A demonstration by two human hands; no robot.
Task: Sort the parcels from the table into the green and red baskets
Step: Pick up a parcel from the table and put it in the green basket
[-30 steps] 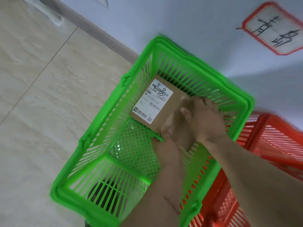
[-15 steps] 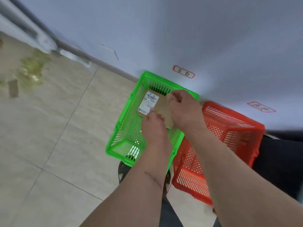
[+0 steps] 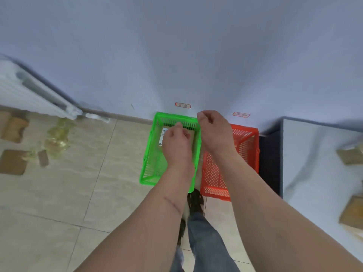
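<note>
A plain sorting room: tiled floor (image 3: pixel 59 193), bare wall (image 3: pixel 176 46) with labels (image 3: pixel 182 105) above a green basket (image 3: pixel 149 154) and a red basket (image 3: pixel 245 146), radiator (image 3: pixel 29 91).

The left hand (image 3: pixel 176 143) hides most of the parcel (image 3: pixel 164 135), whose label seems unreadably blurred.

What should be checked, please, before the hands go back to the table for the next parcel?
1. Brown cardboard parcel with a white label lies inside the green plastic basket: ok.
2. Left hand free of the parcel: cannot tell; it covers much of it, and whether it touches is hidden.
3. Right hand empty: ok; loosely curled, nothing visible in it.
4. Red plastic basket upright beside the green one: ok.
5. More brown parcels waiting on the pale table to the right: ok.
6. Parcel's label matches the wall sign: cannot tell, too blurred.
</note>
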